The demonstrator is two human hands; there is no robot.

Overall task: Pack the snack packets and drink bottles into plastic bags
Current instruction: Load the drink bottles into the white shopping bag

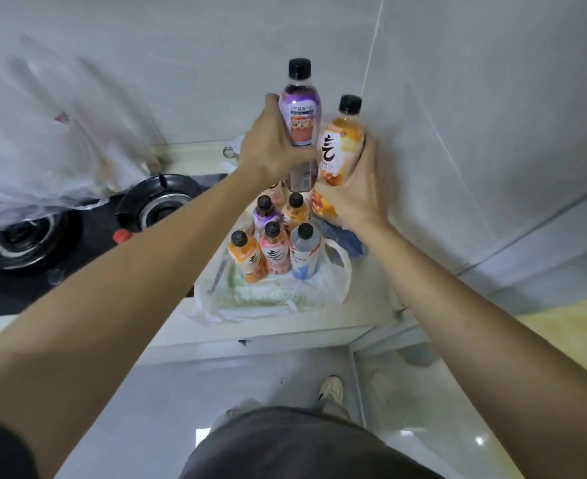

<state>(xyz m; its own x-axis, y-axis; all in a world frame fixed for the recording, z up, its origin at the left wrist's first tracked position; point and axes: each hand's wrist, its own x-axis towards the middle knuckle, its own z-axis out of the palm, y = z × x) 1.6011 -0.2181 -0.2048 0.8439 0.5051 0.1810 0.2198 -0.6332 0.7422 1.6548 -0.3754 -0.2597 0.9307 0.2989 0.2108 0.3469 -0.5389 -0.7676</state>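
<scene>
Left hand grips purple bottle, right hand grips orange bottle; both held above bottle cluster standing on white plastic bag

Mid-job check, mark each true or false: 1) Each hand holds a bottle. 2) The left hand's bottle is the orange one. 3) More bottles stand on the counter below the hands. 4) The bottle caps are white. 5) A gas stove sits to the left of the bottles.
1) True: the left hand grips the purple bottle and the right hand grips the orange bottle.
2) False: the left hand has the purple one; the orange one is in the right hand's grip.
3) True: a cluster of standing bottles sits there, by a white plastic bag.
4) False: the caps seen are black.
5) True: the gas stove is left of them.
</scene>
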